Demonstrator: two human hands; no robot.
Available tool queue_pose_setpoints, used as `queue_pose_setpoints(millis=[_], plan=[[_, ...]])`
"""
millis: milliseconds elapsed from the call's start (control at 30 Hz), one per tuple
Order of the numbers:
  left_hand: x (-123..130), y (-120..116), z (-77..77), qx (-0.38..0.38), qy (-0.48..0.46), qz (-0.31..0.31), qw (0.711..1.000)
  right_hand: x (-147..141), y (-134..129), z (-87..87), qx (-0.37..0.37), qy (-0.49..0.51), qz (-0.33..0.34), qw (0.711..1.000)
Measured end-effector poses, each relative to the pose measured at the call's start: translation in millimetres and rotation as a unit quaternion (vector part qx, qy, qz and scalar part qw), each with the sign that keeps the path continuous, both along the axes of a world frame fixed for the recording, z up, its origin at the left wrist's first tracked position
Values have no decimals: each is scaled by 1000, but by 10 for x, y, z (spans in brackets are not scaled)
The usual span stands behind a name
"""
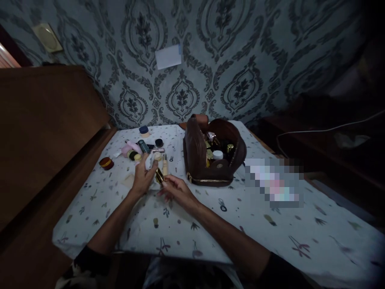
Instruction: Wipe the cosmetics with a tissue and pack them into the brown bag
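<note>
My left hand [142, 177] is closed on a crumpled white tissue [149, 161] above the near side of a group of cosmetics. In my right hand [181, 193] is a shiny gold lipstick-like tube [159, 176], pinched by the fingers and slanting up toward the left hand. Whether the tissue touches the tube I cannot tell. Just behind the hands lie a cream-coloured tube [165, 163], a dark green bottle [143, 146] and a pink item [132, 146]. To the right of my hands stands a brown cosmetic bag [195, 160], unzipped, with a white-capped jar [217, 154] and other items inside.
A red jar with a gold band [106, 163] stands at the left, a blue-lidded jar [144, 131] at the back. A small black round container [159, 142] lies nearby. A pixelated item [275, 182] lies right of the bag. The patterned tablecloth [210, 224] covers the table; brown furniture [45, 120] borders it.
</note>
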State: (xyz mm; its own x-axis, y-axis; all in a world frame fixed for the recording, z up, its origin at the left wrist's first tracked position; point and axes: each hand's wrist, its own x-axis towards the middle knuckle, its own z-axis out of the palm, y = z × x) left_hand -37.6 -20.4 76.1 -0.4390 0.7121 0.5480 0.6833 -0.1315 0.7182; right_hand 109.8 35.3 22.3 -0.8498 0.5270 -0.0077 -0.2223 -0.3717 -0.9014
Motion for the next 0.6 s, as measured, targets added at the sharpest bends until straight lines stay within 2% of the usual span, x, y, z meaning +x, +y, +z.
queue_pose_setpoints(millis=[167, 267, 400, 600], plan=[[114, 124, 49, 8, -20, -26, 999, -40, 39, -45, 6, -10, -39, 999], [76, 176, 52, 10, -84, -14, 996, -52, 63, -65, 17, -12, -53, 998], [35, 191, -51, 21, -191, 6, 981, -42, 90, -73, 27, -25, -67, 997], [148, 146, -242, -23, -362, 7, 932, -24, 69, -45, 8, -34, -43, 998]])
